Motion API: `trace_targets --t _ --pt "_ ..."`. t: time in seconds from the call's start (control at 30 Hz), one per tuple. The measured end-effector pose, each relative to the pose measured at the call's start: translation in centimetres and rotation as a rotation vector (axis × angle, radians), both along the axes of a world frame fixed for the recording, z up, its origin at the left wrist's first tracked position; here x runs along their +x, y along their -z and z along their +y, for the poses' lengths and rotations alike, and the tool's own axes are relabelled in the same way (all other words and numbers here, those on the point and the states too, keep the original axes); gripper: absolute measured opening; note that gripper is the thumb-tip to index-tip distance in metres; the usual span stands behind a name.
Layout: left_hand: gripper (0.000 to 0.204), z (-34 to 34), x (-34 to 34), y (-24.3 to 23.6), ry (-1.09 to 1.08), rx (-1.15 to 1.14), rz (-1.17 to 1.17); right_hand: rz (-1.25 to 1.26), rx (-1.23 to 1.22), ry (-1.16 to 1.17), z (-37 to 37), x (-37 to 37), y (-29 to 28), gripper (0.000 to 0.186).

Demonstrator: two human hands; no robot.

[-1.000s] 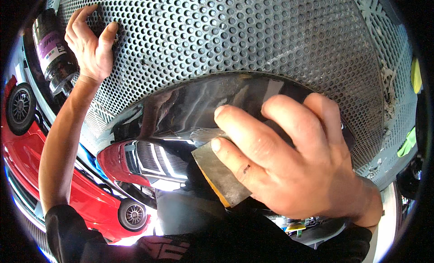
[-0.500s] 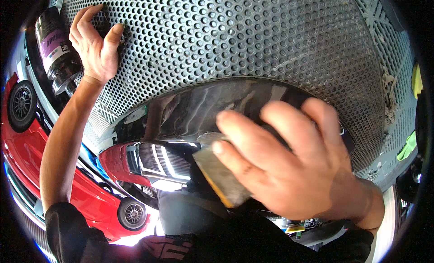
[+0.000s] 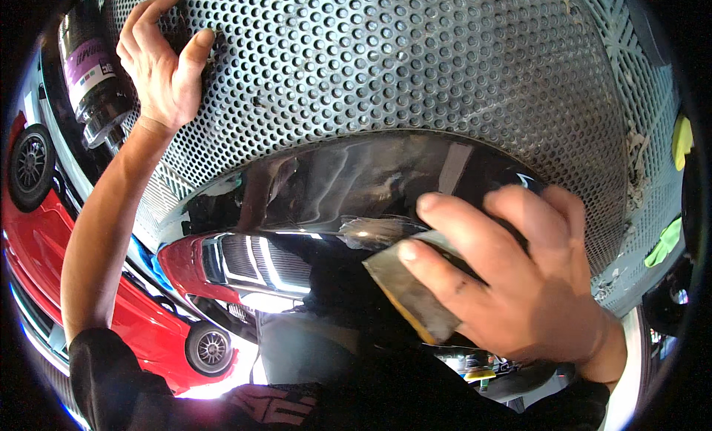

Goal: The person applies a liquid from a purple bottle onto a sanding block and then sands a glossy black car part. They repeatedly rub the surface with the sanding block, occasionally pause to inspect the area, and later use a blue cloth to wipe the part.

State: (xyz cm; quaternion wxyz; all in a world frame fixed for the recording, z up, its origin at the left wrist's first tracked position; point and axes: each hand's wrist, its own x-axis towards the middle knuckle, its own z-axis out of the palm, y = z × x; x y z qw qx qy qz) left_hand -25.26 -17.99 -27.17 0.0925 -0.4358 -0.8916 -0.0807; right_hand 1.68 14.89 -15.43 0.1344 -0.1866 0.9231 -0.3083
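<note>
A glossy black curved car-body panel (image 3: pixel 319 183) lies in front of me on a perforated grey mat (image 3: pixel 386 60), its surface mirroring a red car and lights. My right hand (image 3: pixel 512 283) grips a flat grey-brown sanding pad (image 3: pixel 411 286) with a yellow-orange edge, thumb and fingers around its right side, over the panel's near right part. A pale smeared patch (image 3: pixel 371 229) shows on the panel beside the pad. At the far left, my left hand (image 3: pixel 163 71) rests on the mat, holding nothing, thumb apart from the bent fingers.
Left of my left hand lies a dark bottle (image 3: pixel 89 68) with a purple label. A red car (image 3: pixel 126 297) stands beyond on the left. On the right are crumpled scraps (image 3: pixel 636 164), a yellow cloth or glove (image 3: pixel 682 142) and a light-green one (image 3: pixel 662 243).
My right hand has slid to the right with the sanding pad, showing more of the smeared patch. My left hand stays at about the same place on the mat.
</note>
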Motion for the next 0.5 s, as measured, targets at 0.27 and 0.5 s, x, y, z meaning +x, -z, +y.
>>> trace_targets --t 0.27,0.5 --pt "0.064 0.0 0.1 0.0 0.000 -0.037 -0.014 0.009 -0.018 -0.020 -1.4 -1.6 0.3 0.036" --pt "0.064 0.1 0.1 -0.1 -0.002 -0.020 0.006 -0.050 -0.007 -0.019 -0.5 -0.7 -0.5 0.045"
